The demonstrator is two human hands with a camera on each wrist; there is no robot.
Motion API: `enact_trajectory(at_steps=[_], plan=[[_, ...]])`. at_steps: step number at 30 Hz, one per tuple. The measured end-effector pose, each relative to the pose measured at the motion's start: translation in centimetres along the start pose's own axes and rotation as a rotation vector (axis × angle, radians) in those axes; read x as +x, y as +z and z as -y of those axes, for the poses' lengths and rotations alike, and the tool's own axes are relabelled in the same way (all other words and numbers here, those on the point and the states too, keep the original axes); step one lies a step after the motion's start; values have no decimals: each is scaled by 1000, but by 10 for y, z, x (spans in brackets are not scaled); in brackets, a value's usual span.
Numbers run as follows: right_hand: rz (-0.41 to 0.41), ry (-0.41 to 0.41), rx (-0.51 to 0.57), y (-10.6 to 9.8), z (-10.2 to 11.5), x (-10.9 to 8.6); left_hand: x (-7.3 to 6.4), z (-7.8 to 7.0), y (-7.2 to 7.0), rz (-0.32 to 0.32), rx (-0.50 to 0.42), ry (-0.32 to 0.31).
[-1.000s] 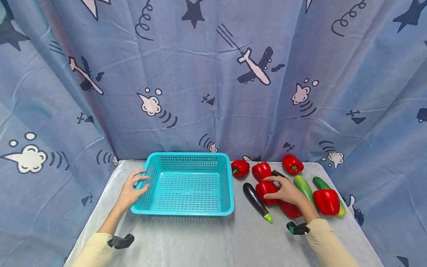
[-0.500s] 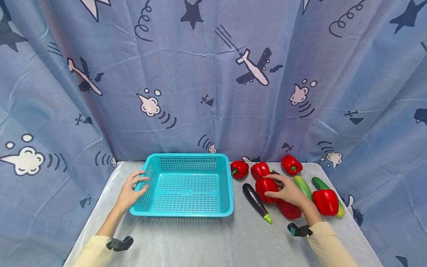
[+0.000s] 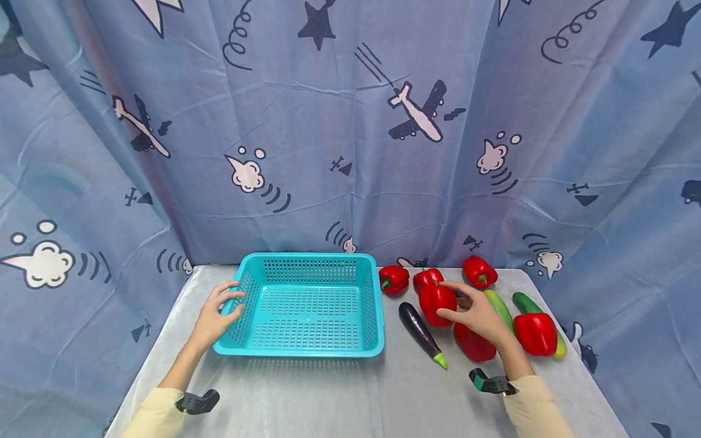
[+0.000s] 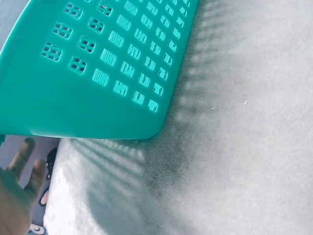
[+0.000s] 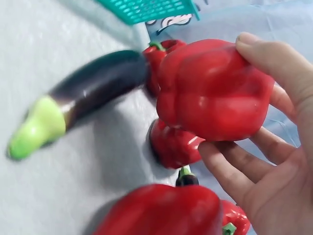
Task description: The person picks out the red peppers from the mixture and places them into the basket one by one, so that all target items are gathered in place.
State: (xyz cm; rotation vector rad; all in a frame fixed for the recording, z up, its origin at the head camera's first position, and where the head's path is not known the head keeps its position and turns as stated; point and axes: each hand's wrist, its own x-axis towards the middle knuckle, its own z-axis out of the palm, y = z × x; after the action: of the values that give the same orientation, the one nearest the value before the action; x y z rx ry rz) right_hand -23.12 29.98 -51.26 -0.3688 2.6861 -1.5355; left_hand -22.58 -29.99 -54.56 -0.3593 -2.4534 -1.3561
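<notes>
My right hand (image 3: pixel 479 313) holds a red bell pepper (image 3: pixel 436 305) between thumb and fingers. The right wrist view shows that bell pepper (image 5: pixel 210 93) raised off the table, over other vegetables. Just left of it lies a dark purple eggplant (image 3: pixel 418 328) with a green end. Another red pepper (image 3: pixel 474 342) rests below my right hand. My left hand (image 3: pixel 215 315) is at the left rim of a turquoise plastic basket (image 3: pixel 298 351), fingers spread and relaxed. In the left wrist view only some fingers (image 4: pixel 35 178) show, beside the basket; whether they touch it I cannot tell.
Behind the held pepper are more red peppers (image 3: pixel 394 279), one at the far edge (image 3: pixel 479 272). To the right lie a light green vegetable (image 3: pixel 498 309), a dark green cucumber (image 3: pixel 526 302) and a large red pepper (image 3: pixel 535 334). A patterned blue curtain (image 3: pixel 306 219) hangs behind the table.
My right hand has lifted the red bell pepper slightly up from among the others. The left hand and the basket have stayed in place.
</notes>
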Motion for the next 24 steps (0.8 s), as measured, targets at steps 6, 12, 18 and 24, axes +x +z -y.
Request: enact_trajectory(at_steps=[6,12,18,24], plan=[[-28,-50,144,10,-1,-3,0,0,1,3,10,-11],[-36,-21,284,20,5,-3,-2,-1,0,-7,-1,-6],[0,28,464,34,11,-2,-4,-1,1,-11,3,-25],[6,43,544,46,17,1,-1,0,2,-7,5,-20]])
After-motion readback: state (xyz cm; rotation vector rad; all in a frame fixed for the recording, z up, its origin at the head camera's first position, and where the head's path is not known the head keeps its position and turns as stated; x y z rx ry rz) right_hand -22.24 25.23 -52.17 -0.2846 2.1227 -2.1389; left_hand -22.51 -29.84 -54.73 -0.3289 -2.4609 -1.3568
